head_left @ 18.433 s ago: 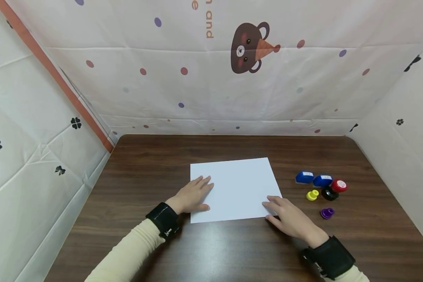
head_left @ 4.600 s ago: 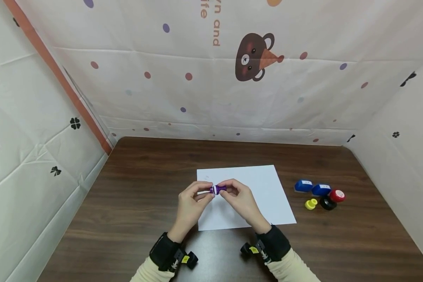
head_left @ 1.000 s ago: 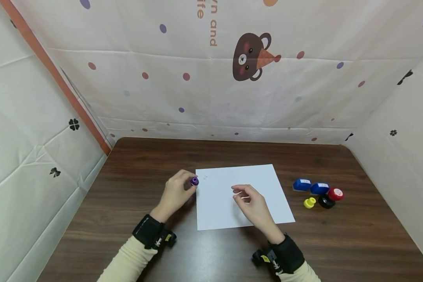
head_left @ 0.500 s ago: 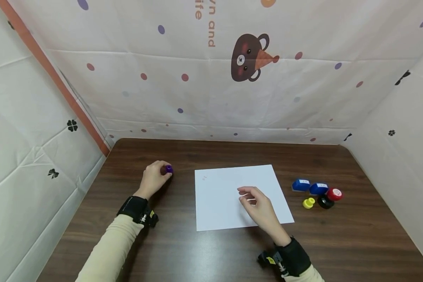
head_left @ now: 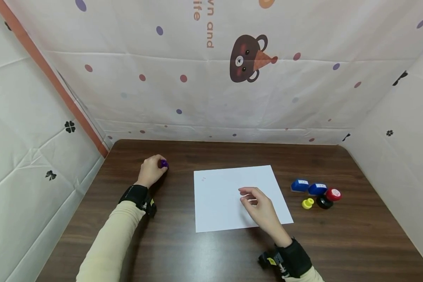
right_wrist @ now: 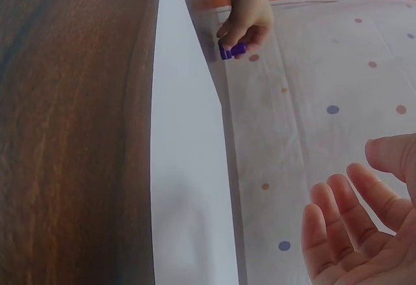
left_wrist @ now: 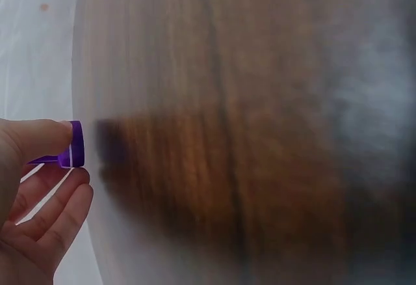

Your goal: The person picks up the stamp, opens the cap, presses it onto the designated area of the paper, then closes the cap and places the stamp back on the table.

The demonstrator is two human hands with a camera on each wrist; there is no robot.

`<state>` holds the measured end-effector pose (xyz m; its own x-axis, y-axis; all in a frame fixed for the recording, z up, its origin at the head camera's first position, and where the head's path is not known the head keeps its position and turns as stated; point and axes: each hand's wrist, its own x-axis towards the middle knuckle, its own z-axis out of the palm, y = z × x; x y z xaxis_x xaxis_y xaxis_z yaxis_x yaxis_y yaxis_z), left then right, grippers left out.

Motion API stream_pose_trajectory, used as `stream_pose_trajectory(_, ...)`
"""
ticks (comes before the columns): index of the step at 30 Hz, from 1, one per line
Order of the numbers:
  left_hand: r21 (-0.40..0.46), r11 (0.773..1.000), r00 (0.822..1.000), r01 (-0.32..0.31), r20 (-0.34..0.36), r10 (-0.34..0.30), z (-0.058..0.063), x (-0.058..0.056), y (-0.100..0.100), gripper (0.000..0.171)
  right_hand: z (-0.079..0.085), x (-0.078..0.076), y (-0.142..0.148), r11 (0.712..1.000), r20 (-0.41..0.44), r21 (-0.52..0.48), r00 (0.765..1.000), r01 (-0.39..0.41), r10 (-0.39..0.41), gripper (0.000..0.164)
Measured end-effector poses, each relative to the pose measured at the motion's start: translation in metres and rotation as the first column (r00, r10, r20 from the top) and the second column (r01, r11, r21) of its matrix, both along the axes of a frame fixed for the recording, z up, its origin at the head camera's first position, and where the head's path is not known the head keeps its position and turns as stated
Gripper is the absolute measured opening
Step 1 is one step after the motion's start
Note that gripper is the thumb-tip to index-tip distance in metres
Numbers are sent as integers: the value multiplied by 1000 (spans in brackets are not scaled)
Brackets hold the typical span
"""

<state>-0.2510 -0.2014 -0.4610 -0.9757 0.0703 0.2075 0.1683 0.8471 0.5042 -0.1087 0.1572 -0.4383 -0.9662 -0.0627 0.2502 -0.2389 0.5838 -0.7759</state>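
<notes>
My left hand (head_left: 149,172) pinches a small purple stamp (head_left: 164,163) between thumb and fingers, low over the back left of the table. In the left wrist view the thumb lies against the wide end of the purple stamp (left_wrist: 77,144), while the other fingers are beneath and behind it. A white sheet of paper (head_left: 222,203) lies mid-table, with small faint marks (head_left: 203,179) near its far left corner. Over the right part of the sheet hovers my right hand (head_left: 262,207), fingers loosely bent and holding nothing; the right wrist view shows its palm bare.
Right of the paper stand two blue blocks (head_left: 299,185) with white labels, a red round-topped piece (head_left: 333,194), a black round piece (head_left: 324,202) and a yellow stamp-shaped piece (head_left: 308,203). A patterned cloth (head_left: 204,98) rises behind the table (head_left: 155,243) and along both sides.
Both hands earlier held the purple stamp over the paper, where marks have appeared. My left hand has since carried it off to the back left; the right hand stayed over the sheet.
</notes>
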Motion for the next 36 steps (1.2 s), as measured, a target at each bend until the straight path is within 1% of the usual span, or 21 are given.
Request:
stream_pose_trajectory(4, 8, 1000, 999, -25, 33, 25, -2, -1, -2, 28, 0, 1, 0, 1000, -4, 16, 1000, 4, -4, 26)
stream_pose_trajectory(7, 2, 999, 998, -32, 47, 32, -4, -2, -4, 29, -1, 2, 0, 999, -32, 34, 999, -1, 2, 26)
stream_pose_trajectory(12, -8, 1000, 998, -14, 61, 14, -1, -3, -5, 33, -5, -1, 3, 998, -98, 67, 995, -19, 25, 27)
stream_pose_trajectory(16, -8, 1000, 997, -5, 76, 5, 1, -2, -6, 35, -5, -2, 6, 996, -108, 86, 993, -38, 47, 27)
stream_pose_trajectory(21, 4, 1000, 997, 13, 77, -13, 6, 4, -11, 37, -3, -2, 15, 993, -113, 113, 992, -33, 46, 29)
stream_pose_trajectory(25, 4, 1000, 998, 27, 54, -27, 11, 10, -16, 38, -3, -2, 26, 990, -113, 137, 993, -21, 37, 29)
stream_pose_trajectory(29, 9, 1000, 1000, 28, 10, -28, 17, 16, -20, 37, -2, -2, 37, 988, -106, 157, 994, -8, 25, 28)
stream_pose_trajectory(32, 16, 999, 999, 33, -35, -32, 23, 21, -20, 38, 0, -1, 45, 984, -115, 176, 993, 4, 16, 28)
stream_pose_trajectory(36, 36, 998, 995, 60, -85, -56, 30, 30, -16, 37, 0, -1, 55, 976, -145, 217, 989, 32, 0, 29)
